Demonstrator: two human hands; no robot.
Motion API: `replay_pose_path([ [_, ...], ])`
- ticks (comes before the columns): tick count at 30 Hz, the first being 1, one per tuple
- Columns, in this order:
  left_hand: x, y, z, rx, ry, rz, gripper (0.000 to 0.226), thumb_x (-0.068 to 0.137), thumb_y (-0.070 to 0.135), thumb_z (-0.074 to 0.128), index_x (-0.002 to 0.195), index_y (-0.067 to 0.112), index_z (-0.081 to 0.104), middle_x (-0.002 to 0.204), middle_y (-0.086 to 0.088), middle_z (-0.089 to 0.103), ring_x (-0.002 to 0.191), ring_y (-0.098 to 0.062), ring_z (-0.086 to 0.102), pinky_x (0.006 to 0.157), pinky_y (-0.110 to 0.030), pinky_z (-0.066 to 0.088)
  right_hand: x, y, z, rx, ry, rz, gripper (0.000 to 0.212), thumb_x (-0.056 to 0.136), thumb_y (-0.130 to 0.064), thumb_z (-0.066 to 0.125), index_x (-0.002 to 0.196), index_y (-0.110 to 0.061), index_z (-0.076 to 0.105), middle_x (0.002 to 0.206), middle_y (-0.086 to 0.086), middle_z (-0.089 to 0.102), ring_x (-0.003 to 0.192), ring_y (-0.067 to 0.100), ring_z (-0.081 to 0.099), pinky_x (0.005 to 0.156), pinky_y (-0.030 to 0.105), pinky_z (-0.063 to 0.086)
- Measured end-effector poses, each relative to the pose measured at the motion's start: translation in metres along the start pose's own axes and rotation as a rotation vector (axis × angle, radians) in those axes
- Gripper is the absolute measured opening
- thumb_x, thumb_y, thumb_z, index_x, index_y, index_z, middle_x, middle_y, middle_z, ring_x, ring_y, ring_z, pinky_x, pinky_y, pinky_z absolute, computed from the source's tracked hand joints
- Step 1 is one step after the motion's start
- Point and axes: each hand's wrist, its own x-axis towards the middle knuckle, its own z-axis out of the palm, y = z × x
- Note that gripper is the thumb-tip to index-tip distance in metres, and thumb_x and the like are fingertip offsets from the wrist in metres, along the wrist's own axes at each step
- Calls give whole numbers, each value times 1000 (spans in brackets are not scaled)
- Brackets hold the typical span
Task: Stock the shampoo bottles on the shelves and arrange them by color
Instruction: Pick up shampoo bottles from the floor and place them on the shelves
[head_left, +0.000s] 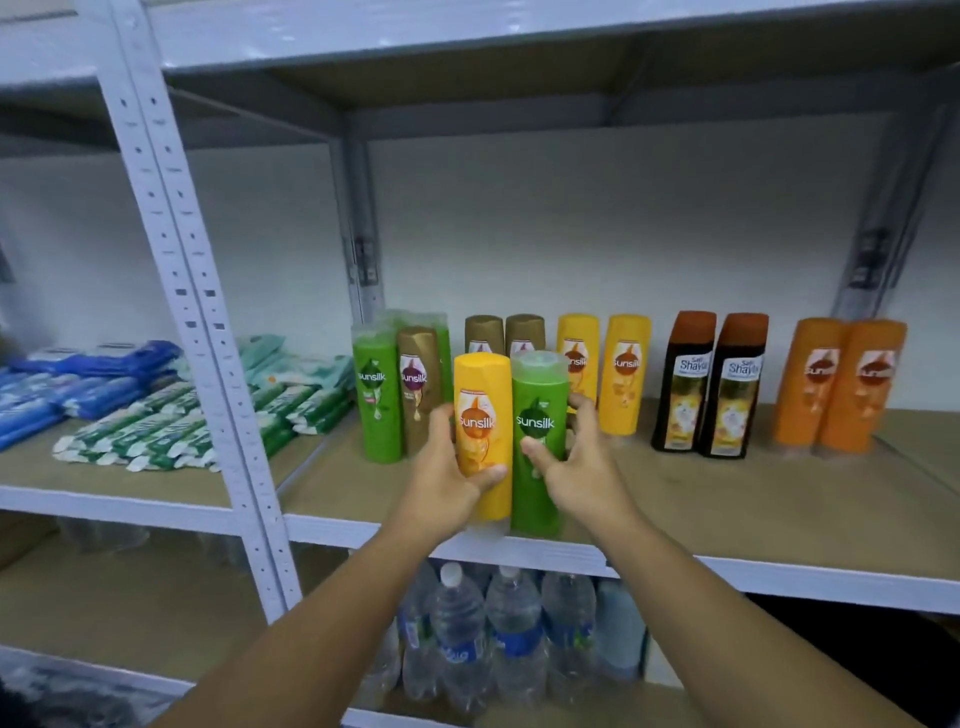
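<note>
Yellow bottle (482, 436) and green bottle (539, 441) upright, touching. Left hand (447, 480) grips yellow; right hand (579, 467) grips green.

One head-worn, wide-angle view: faces the shelf (727, 499) squarely, tilted slightly downward, close in.

"sunsilk" on yellow bottle (482, 435), green bottle (538, 441)

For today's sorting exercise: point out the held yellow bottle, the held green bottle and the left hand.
yellow bottle (478, 422): head view, its label.
green bottle (535, 420): head view, its label.
left hand (442, 483): head view, its back.
</note>
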Motion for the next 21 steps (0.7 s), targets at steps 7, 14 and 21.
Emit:
replay_pose_path([
  [7,37,-34,5,-1,39,-14,75,70,32,86,118,61,36,120,20,64,112,-7,65,98,-47,54,14,38,5,-49,-122,4,88,86,-10,77,139,-57,25,134,-23,56,125,0,56,108,40,46],
  [14,68,-57,13,51,70,13,85,81,30,83,141,46,26,127,22,59,116,-6,60,100,-41,51,35,74,9,-87,-147,56,71,88,-10,75,141,-40,38,132,-24,59,125,-2,55,109,40,46],
  [21,83,-82,29,167,68,-28,75,77,34,83,137,35,37,128,10,59,114,-11,59,97,-43,52,57,101,13,-211,-110,58,59,87,-18,77,136,-33,47,131,-20,60,122,-1,55,107,42,47],
])
